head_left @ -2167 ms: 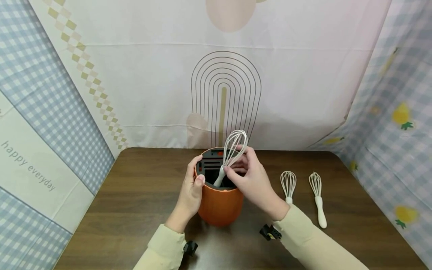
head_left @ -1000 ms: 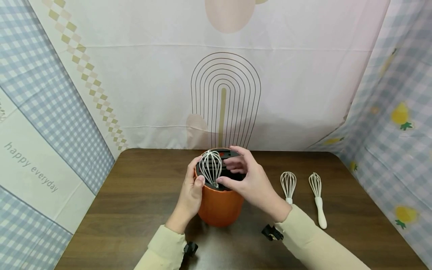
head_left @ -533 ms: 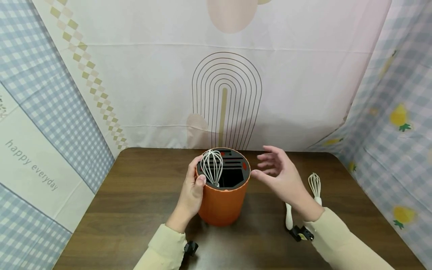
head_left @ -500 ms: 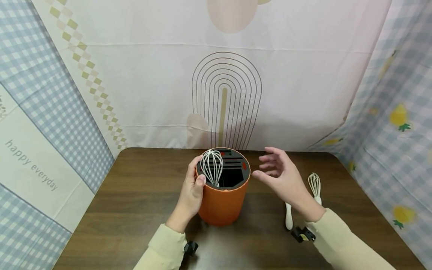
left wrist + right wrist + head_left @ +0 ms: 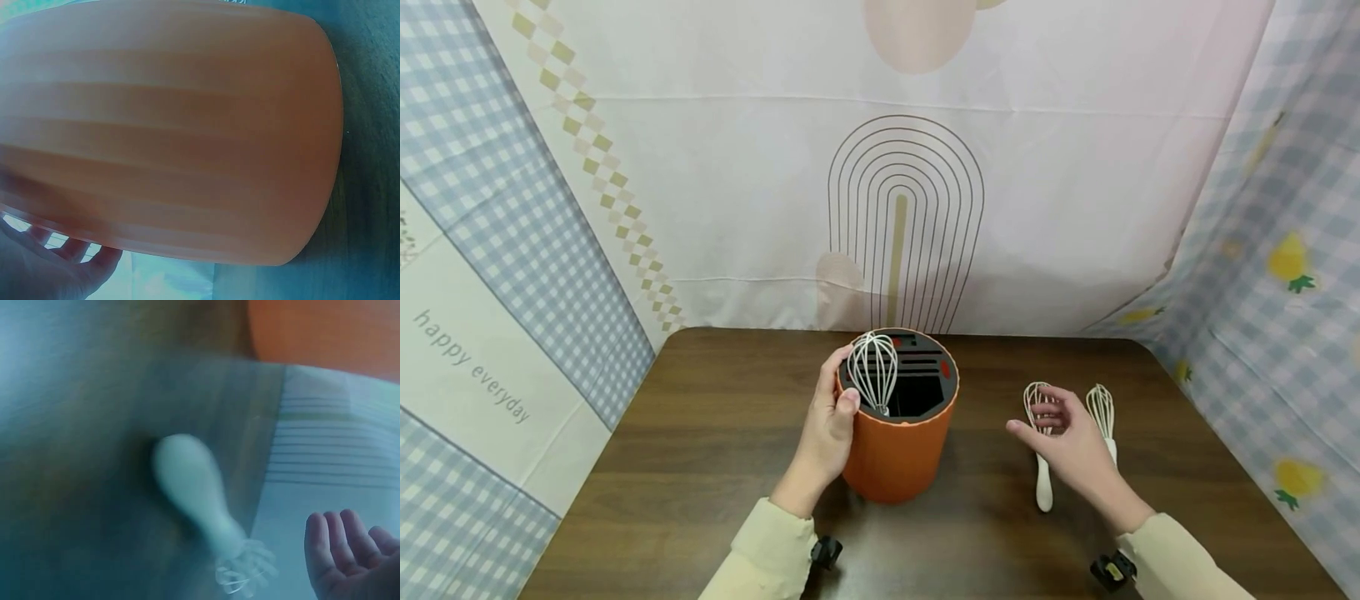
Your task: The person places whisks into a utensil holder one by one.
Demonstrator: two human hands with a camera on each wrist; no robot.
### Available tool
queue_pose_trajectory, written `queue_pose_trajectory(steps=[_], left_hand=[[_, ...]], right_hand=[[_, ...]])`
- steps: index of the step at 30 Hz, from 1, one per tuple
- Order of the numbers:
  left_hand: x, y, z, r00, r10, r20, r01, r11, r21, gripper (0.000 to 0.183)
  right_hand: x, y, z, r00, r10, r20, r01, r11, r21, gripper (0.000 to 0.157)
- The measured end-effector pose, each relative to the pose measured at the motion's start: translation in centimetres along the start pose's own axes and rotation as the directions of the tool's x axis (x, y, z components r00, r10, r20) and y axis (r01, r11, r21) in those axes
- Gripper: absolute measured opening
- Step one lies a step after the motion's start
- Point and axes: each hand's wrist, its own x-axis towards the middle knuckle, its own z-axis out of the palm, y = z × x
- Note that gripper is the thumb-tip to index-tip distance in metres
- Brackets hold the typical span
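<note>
My left hand (image 5: pixel 829 425) grips the upper left side of an orange knife holder (image 5: pixel 895 467), thumb at the front of the rim, fingers behind. The holder stands upright, and its dark top has slots and a larger square opening. A white whisk (image 5: pixel 872 371) stands in it at the left, wires up, handle hidden inside. My right hand (image 5: pixel 1071 442) hovers with fingers loosely bent and nothing held, over a second whisk (image 5: pixel 1043 483) on the table, whose handle (image 5: pixel 190 481) shows in the right wrist view. A third whisk (image 5: pixel 1101 408) lies to the right, partly behind that hand.
The brown wooden table (image 5: pixel 722 467) ends at a white patterned cloth (image 5: pixel 745 208) behind the holder. Checked cloths (image 5: pixel 1300 350) hang along both sides. A small black camera (image 5: pixel 1114 571) sits on the right wrist, another (image 5: pixel 826 552) on the left.
The right hand lowered the first whisk into the holder, let it go and moved right and down to over the second whisk. The left hand has kept its grip on the holder.
</note>
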Motion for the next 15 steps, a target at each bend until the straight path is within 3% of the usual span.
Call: queue_pose_trajectory(steps=[8, 15], left_hand=[[0.0, 0.2, -0.1, 1.0, 0.01, 0.006, -0.01, 1.0, -0.004, 0.054], [0.0, 4.0, -0.4, 1.0, 0.004, 0.01, -0.003, 1.0, -0.017, 0.055]], right_hand=[[-0.7, 2.1, -0.3, 0.991, 0.135, 0.001, -0.135, 0.991, 0.026, 0.083], [-0.6, 3.3, -0.1, 0.961, 0.266, 0.071, -0.273, 0.955, 0.112, 0.095]])
